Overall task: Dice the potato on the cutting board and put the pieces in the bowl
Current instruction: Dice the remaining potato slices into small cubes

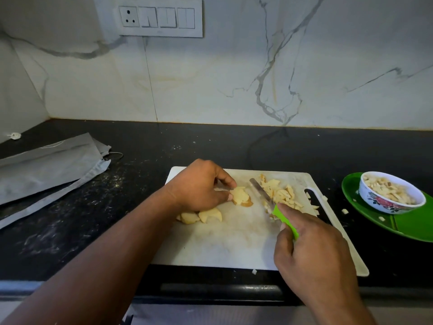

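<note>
A white cutting board (pixel 234 240) lies on the black counter. My left hand (pixel 199 186) pinches a stack of potato slices (pixel 241 196) near the board's far middle. My right hand (pixel 311 252) grips a knife by its green handle (pixel 285 220); the blade (pixel 261 191) lies just right of the slices, tip pointing away. A heap of cut potato pieces (pixel 283 193) sits to the right of the blade. More potato chunks (pixel 201 216) lie under my left wrist. A white floral bowl (pixel 391 202) with diced potato stands on a green plate (pixel 412 224) at the right.
Grey cloth bags (pixel 46 170) lie on the counter at the left. A few stray potato bits (pixel 344 210) lie between the board and the plate, one (pixel 254 272) at the counter's front edge. A marble wall with a switch panel (pixel 159 18) stands behind.
</note>
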Demonstrator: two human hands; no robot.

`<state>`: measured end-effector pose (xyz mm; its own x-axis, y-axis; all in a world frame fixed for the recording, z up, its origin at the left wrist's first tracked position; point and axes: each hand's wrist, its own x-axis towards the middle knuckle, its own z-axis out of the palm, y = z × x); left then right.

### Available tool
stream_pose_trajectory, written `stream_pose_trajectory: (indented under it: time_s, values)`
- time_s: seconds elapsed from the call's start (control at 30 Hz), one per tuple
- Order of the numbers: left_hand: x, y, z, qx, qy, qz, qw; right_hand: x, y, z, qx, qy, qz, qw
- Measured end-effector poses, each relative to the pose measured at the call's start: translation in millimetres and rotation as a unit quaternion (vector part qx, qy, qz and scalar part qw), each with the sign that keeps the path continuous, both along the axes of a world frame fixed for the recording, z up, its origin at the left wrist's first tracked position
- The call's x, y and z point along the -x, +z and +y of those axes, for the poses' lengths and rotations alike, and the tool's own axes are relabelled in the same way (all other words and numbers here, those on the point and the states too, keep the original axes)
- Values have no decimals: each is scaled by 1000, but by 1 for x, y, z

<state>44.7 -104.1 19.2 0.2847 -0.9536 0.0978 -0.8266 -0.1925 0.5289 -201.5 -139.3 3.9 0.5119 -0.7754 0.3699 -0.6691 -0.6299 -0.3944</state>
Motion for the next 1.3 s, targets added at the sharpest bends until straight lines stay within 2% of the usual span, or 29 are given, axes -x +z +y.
stream_pose_trajectory:
  time_s: [0.23,0.37,0.6,0.87,1.07,1.3]
  values:
    - [13,-4,-3,-15,13,-94,995,1,2,0,16,3,28,999]
    - [15,-5,-6,-38,19,-78,996,-4,2,-4,22,24,33,999]
    - [14,-4,-5,-17,34,-52,998,1,9,-8,19,37,18,999]
    - [9,-4,-3,-11,20,-26,999,-11,18,2,37,56,48,997]
    - [20,-1,-8,-33,21,-67,997,-22,27,4,21,88,74,993]
    - [21,-2,-11,-37,36,-60,997,-16,28,16,-3,122,86,989]
